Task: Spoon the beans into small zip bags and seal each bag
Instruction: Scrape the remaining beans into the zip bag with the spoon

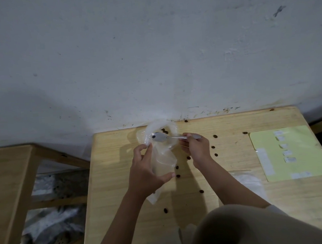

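— What are the hands doing?
— The left hand point(147, 169) is clamped around the clear zip bag point(161, 162); the right hand point(195, 148) pinches a spoon point(162, 137) handle, its bowl carrying one bean point(153, 136) at the bag's twelve o'clock.
— And around them?
— Loose beans point(216, 155) lie scattered from three to six o'clock on the table point(236, 196).

I note two bare forearms in the head view, with no sleeves reaching the wrists or elbows. The left hand point(147, 171) and right hand point(196, 149) carry no gloves; I cannot make out rings, watches or bands on either. The fingernails appear short and unpainted. At the lower right edge I record a pale beige garment point(257, 227), plain, smooth, without visible print, seams or fastenings.
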A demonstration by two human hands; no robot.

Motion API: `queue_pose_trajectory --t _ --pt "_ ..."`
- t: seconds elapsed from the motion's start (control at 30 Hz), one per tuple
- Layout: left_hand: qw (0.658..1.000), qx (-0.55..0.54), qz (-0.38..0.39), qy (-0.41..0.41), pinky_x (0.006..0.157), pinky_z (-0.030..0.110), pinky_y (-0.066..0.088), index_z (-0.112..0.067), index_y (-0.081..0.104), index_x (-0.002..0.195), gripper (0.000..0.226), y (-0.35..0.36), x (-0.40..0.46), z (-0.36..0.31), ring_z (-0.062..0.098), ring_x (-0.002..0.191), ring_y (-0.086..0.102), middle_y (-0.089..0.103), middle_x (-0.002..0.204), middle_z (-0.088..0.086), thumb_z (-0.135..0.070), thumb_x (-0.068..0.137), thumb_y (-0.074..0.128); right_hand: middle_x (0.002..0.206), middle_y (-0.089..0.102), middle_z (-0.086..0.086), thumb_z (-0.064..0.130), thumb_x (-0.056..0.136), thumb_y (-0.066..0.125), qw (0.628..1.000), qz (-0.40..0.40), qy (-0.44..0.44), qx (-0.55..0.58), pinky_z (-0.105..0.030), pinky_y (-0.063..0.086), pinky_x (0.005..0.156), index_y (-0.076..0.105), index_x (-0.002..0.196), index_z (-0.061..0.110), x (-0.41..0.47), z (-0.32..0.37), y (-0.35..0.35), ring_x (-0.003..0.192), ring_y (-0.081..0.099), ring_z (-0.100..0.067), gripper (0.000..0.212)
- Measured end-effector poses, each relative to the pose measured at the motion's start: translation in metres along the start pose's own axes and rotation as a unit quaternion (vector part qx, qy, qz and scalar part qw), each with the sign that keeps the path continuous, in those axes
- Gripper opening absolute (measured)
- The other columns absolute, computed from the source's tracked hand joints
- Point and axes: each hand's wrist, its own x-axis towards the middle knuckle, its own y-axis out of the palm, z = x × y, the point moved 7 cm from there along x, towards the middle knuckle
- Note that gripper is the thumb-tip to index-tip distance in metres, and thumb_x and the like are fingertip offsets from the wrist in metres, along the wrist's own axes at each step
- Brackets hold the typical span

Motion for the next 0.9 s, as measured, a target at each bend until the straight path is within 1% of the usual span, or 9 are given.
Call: queue_pose_trajectory --t 0.13,0.23,0.37,0.47,0.57,0.63,0.73,0.8,0.9 --pt "1.000 -0.003 -0.001 -0.002 0.086 0.031 0.050 -0.006 0.041 0.138 0.114 0.002 0.002 0.001 0.010 0.112 0.037 0.033 0.133 0.008 -0.071 0.049 0.068 0.081 0.068 -0.010 0.011 0.095 0.052 0.999 -0.009 -0.007 0.044 -0.027 0.055 0.063 0.067 0.086 0.009 -0.004 0.009 -0.011 0.071 0.066 -0.018 0.018" --pt "1.000 -0.010 -0.008 -0.014 0.084 0.029 0.049 -0.006 0.041 0.139 0.115 0.001 0.003 -0.001 0.007 0.111 0.034 0.033 0.132 0.007 -0.072 0.048 0.067 0.081 0.066 -0.010 0.010 0.096 0.051 0.998 -0.006 -0.043 0.043 -0.028 0.057 0.066 0.067 0.088 0.006 -0.015 0.023 -0.025 0.073 0.066 -0.017 0.018" --pt "1.000 -0.006 -0.015 -0.017 0.081 0.026 0.046 -0.003 0.043 0.137 0.113 0.002 0.004 0.000 0.008 0.109 0.035 0.036 0.129 0.011 -0.072 0.050 0.065 0.079 0.068 -0.010 0.010 0.096 0.051 0.988 0.031 -0.149 -0.028 -0.029 0.060 0.069 0.067 0.091 0.004 -0.039 0.050 -0.039 0.070 0.067 -0.013 0.018" --pt "1.000 -0.008 -0.016 -0.023 0.078 0.026 0.046 -0.004 0.043 0.137 0.114 0.004 0.007 0.002 0.008 0.107 0.035 0.036 0.129 0.011 -0.072 0.049 0.065 0.082 0.069 -0.014 0.009 0.095 0.051 0.962 0.087 -0.241 -0.098 -0.029 0.059 0.070 0.068 0.087 0.012 -0.060 0.068 -0.038 0.072 0.068 -0.015 0.018" --pt "0.999 -0.016 -0.007 -0.042 0.081 0.025 0.045 -0.008 0.037 0.141 0.118 0.005 0.010 0.003 0.006 0.108 0.031 0.030 0.131 0.005 -0.073 0.047 0.067 0.081 0.070 -0.012 0.008 0.094 0.053 0.932 0.119 -0.304 -0.156 -0.027 0.058 0.069 0.068 0.088 0.014 -0.078 0.079 -0.031 0.073 0.069 -0.014 0.017" --pt "0.999 -0.021 -0.009 -0.047 0.082 0.026 0.045 -0.010 0.036 0.142 0.119 0.005 0.011 0.004 0.006 0.109 0.031 0.028 0.131 0.003 -0.075 0.047 0.065 0.082 0.070 -0.007 0.008 0.094 0.054 0.921 0.106 -0.334 -0.169 -0.025 0.057 0.066 0.068 0.089 0.015 -0.084 0.084 -0.028 0.074 0.069 -0.011 0.016" --pt "0.999 -0.019 -0.007 -0.047 0.080 0.026 0.046 -0.009 0.038 0.141 0.118 0.005 0.010 0.004 0.008 0.109 0.033 0.029 0.131 0.004 -0.076 0.047 0.063 0.080 0.069 0.006 0.009 0.094 0.053 0.915 0.047 -0.359 -0.179 -0.022 0.054 0.063 0.065 0.088 0.024 -0.078 0.085 -0.027 0.074 0.068 -0.007 0.020" --pt "0.999 -0.018 -0.013 -0.041 0.079 0.027 0.047 -0.007 0.040 0.139 0.116 0.004 0.009 0.003 0.010 0.108 0.035 0.032 0.129 0.007 -0.075 0.048 0.064 0.077 0.067 0.010 0.009 0.094 0.053 0.905 0.008 -0.374 -0.201 -0.018 0.051 0.059 0.065 0.089 0.022 -0.068 0.082 -0.023 0.072 0.066 -0.007 0.019" --pt "0.999 -0.019 -0.019 -0.028 0.077 0.026 0.047 -0.005 0.044 0.136 0.112 0.003 0.007 0.000 0.010 0.106 0.038 0.036 0.127 0.010 -0.073 0.050 0.066 0.078 0.067 -0.001 0.009 0.093 0.052 0.881 -0.016 -0.397 -0.257 -0.009 0.042 0.057 0.067 0.095 0.008 -0.054 0.074 -0.010 0.068 0.060 -0.009 0.015"
